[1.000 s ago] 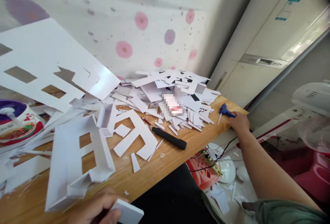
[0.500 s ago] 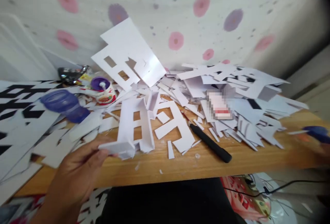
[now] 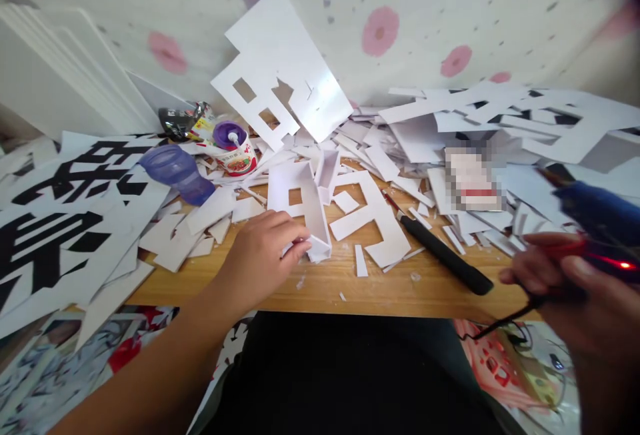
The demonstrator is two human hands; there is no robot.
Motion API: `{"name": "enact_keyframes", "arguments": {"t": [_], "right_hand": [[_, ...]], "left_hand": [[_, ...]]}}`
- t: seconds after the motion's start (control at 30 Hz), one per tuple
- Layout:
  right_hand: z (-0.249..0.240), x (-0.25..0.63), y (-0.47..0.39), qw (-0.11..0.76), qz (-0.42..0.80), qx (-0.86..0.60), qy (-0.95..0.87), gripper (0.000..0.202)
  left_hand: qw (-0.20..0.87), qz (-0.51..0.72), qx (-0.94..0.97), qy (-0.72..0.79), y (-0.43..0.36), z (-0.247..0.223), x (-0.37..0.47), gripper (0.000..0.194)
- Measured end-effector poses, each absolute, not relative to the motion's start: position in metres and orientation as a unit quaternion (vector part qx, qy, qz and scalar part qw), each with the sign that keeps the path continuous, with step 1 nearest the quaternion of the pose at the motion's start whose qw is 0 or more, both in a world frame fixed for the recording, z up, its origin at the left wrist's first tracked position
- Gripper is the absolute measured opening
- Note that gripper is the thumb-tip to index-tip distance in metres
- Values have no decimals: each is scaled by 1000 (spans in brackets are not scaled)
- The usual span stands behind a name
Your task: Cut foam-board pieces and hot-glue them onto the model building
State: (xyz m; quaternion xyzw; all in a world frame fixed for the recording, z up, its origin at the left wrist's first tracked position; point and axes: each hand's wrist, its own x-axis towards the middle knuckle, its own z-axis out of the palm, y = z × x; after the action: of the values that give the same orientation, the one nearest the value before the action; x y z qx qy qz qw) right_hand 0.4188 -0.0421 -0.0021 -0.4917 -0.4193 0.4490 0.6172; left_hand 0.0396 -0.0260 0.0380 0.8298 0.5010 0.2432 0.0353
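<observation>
A white foam-board letter [image 3: 311, 198] with raised side walls and cut-out windows lies on the wooden table. My left hand [image 3: 267, 248] is at its near end, thumb and fingers closed on the white wall strip [image 3: 319, 245] there. The fingers partly cover the letter's near left part. At the right, my right hand [image 3: 560, 281] is wrapped round a blue hot glue gun [image 3: 597, 215] with a lit red light, its nozzle pointing left over the scraps. A flat white cut-out letter [image 3: 385, 231] lies beside the walled one.
A black-handled tool [image 3: 445, 255] lies near the front edge. White scraps and a blurred-out phone-like object [image 3: 473, 181] lie at the right. Purple plastic cup [image 3: 177, 171], paper tub [image 3: 237, 158] and black-printed sheets [image 3: 95, 221] are at left. A notched board [image 3: 285, 68] leans behind.
My left hand has brought the strip right, against the letter's near end. My right hand has come in from the right edge with the glue gun. The view has shifted too.
</observation>
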Motion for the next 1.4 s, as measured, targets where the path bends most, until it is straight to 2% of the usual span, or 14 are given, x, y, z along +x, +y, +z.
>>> {"name": "enact_keyframes", "arguments": {"t": [0.13,0.3,0.5,0.73,1.1,1.4], "right_hand": [[-4,364,-49,589,558,-395,-431,27],[-18,343,-48,546,619,-367,-430,27],[-28,332,-47,536,651,-369,-390,27],[-42,315,-53,490,679,-379,-394,26],[-48,315,-52,474,685,-384,-397,32],[-52,318,-53,461,692,-382,-403,34]], "left_hand": [[34,224,835,501,-22,42,41,10],[41,197,848,490,-19,48,43,13],[42,159,863,477,-13,51,49,18],[56,84,867,487,-4,39,59,15],[77,83,868,483,-1,31,59,20],[27,90,879,467,-5,24,60,22]]}}
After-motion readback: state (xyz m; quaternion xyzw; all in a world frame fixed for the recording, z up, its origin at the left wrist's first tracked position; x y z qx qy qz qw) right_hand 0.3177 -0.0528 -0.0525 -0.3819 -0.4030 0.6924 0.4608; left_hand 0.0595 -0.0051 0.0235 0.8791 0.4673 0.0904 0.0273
